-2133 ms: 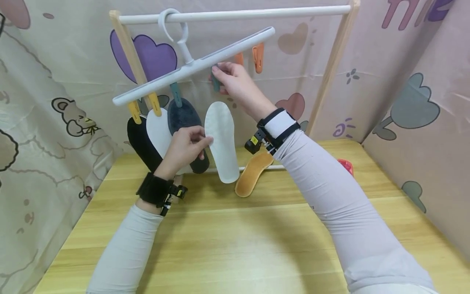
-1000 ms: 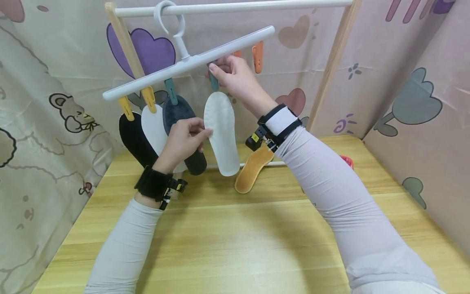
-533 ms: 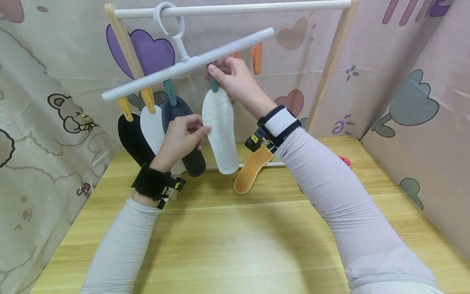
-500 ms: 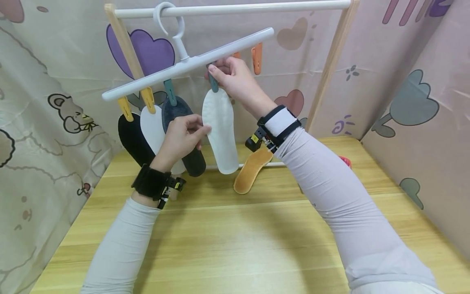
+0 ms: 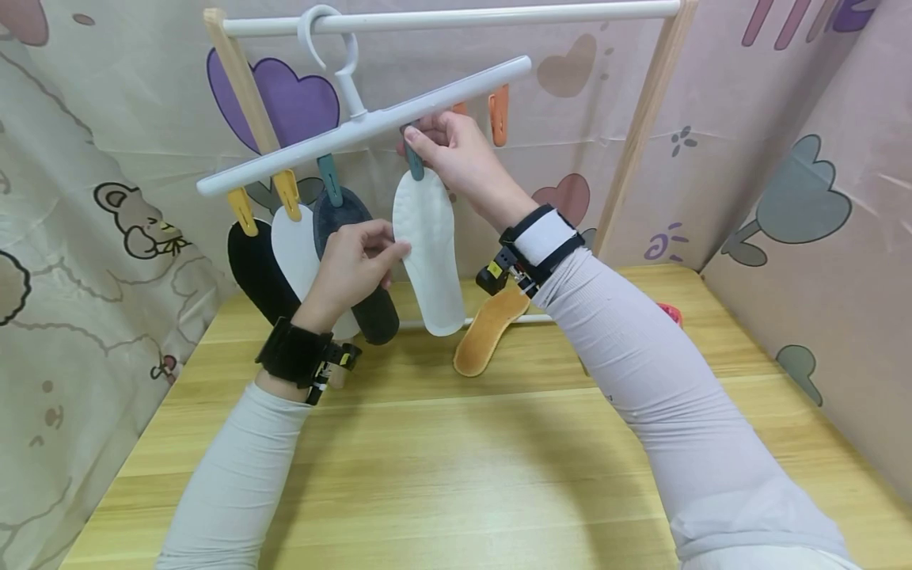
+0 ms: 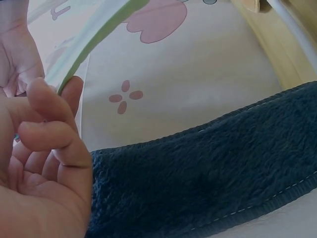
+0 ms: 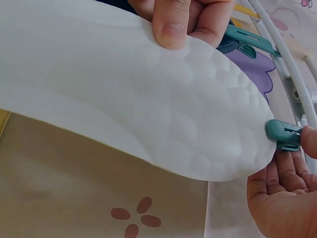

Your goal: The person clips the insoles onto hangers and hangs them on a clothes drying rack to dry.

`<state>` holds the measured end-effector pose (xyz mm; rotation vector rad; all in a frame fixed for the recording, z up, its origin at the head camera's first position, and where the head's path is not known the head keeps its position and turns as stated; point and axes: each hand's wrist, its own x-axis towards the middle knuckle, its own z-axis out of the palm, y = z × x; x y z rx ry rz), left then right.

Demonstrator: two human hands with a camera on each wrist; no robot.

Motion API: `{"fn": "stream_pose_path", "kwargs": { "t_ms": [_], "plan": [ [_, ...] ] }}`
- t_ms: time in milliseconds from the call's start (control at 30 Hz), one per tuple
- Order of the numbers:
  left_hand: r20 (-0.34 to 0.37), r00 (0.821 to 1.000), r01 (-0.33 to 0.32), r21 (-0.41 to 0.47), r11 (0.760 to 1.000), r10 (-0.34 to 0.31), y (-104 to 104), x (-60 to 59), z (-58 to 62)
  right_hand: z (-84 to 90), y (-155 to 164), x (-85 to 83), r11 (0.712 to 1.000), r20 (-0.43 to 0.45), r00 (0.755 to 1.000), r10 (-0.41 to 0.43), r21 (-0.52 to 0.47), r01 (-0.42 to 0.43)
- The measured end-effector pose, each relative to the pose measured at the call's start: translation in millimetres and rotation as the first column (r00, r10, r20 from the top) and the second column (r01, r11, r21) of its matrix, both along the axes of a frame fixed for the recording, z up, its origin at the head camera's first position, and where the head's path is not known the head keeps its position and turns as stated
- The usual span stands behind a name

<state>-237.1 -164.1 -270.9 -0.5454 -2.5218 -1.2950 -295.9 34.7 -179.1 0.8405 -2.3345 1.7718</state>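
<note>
A white clip hanger (image 5: 370,127) hangs tilted from a white rail (image 5: 456,16). My left hand (image 5: 392,257) pinches the left edge of a white insole (image 5: 431,253) and holds it upright under the hanger. My right hand (image 5: 422,142) pinches a teal clip (image 5: 413,162) at the insole's top end. In the right wrist view the teal clip (image 7: 282,135) touches the tip of the white insole (image 7: 138,99), and the left hand's thumb (image 7: 171,25) presses on it. In the left wrist view my left hand (image 6: 54,94) grips the insole's thin edge (image 6: 94,39).
Three insoles hang clipped on the left: black (image 5: 252,265), white (image 5: 292,237), dark grey (image 5: 335,218), the grey one fuzzy in the left wrist view (image 6: 213,183). A tan insole (image 5: 488,336) lies on the wooden table (image 5: 456,459). Orange clips (image 5: 500,115) hang free. Something red (image 5: 670,313) shows behind my right arm.
The left hand has raised the white insole a little, bringing its top end up to the teal clip. The right hand has stayed on that clip. Almost nothing moved in the last half second.
</note>
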Motion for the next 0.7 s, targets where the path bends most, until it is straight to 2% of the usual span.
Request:
{"fn": "stream_pose_path", "kwargs": {
  "t_ms": [233,700],
  "plan": [
    [-0.042,0.999,-0.005,-0.005,1.0,0.004,1.0,0.9,3.1,0.4,-0.4,0.3,1.0,0.008,1.0,-0.006,0.006,0.006],
    [-0.045,0.999,-0.015,-0.008,1.0,0.014,-0.6,0.3,3.5,-1.1,-0.5,2.1,1.0,0.033,0.999,0.003,0.007,-0.003]
  ]
}}
